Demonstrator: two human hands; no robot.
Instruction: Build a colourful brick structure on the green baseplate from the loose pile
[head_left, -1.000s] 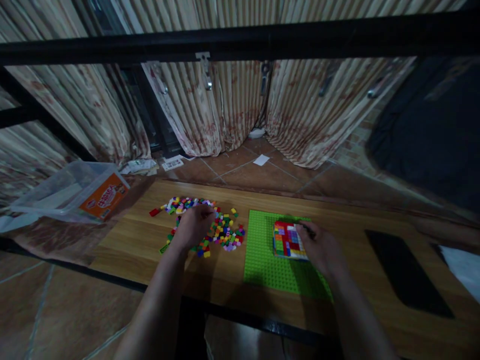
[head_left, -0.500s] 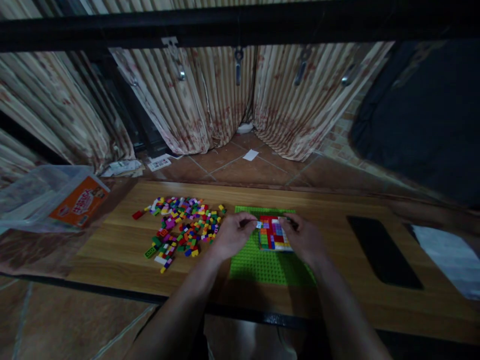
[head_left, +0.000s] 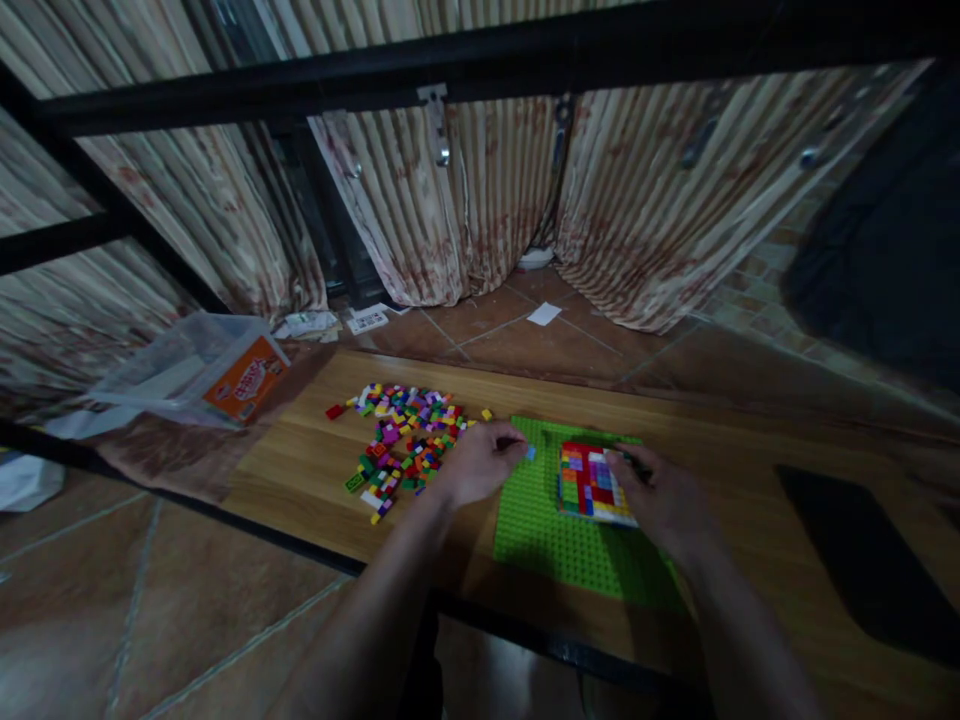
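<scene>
Evidently between picking and placing: a small blue piece above the green baseplate

The left hand reaches over the left edge of the baseplate, thumb and fingertips pinched narrow around the blue piece, which sticks out toward the baseplate's middle. The multicoloured brick block sits within the baseplate's outline, right of its centre, with a patchwork of red, orange, green, white and blue on top. At the block's right side is the right hand, thumb at the edge; whether its fingers grip the block or merely rest against it, I cannot tell. Loose bricks lie scattered to the left of the baseplate.

The step in hand looks like carrying a single piece over to the block. As I judge it, the next move calls for a short shift rightward across the baseplate, the piece turned to line up with its neighbours, then a firm downward press while the right hand steadies the block. So small a piece could easily slip or seat crookedly.
</scene>
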